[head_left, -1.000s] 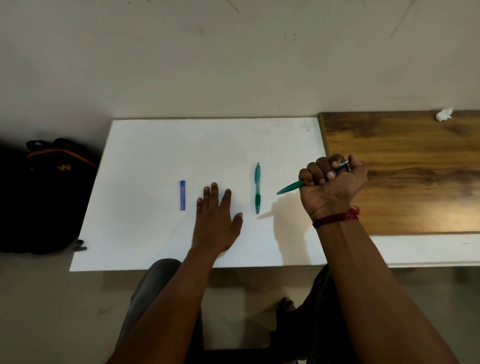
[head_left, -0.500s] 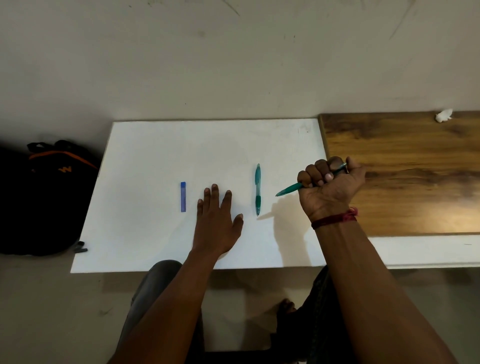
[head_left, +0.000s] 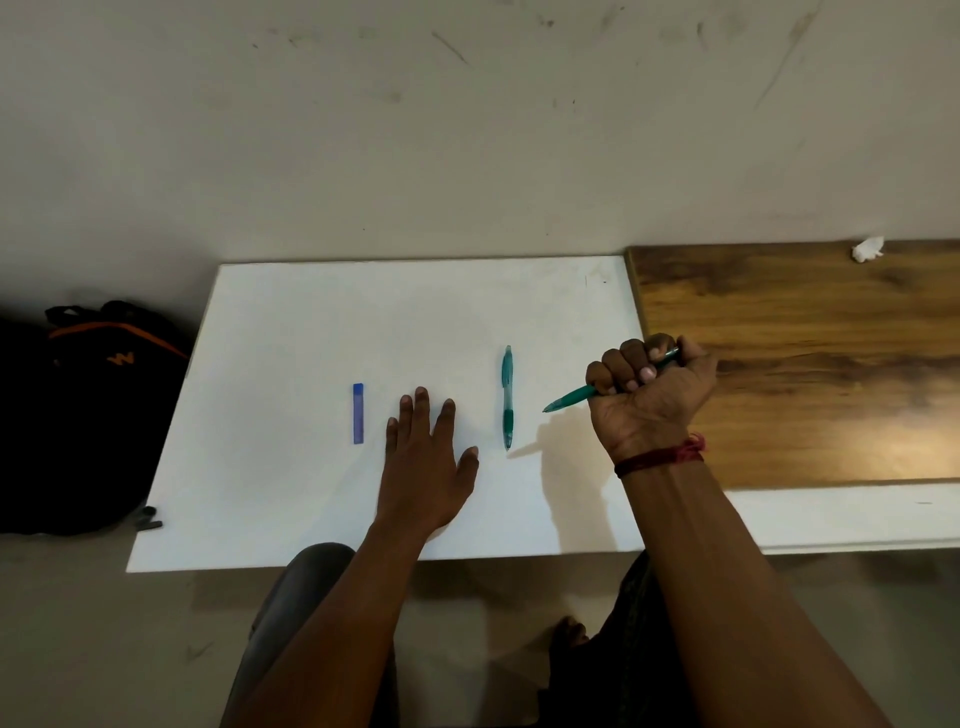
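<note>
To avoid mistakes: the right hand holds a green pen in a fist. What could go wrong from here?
The right hand grips the held pen in a fist, so its tip may be hard to steer. That tip points toward the lying pen and could knock it rolling.

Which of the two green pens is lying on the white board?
The loose pen, lying untouched beside the left hand; the other pen is gripped in the right hand.

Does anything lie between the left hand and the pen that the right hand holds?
Yes: a second green pen lies flat on the white board, between the left hand and the tip of the held pen in the right hand.
</note>
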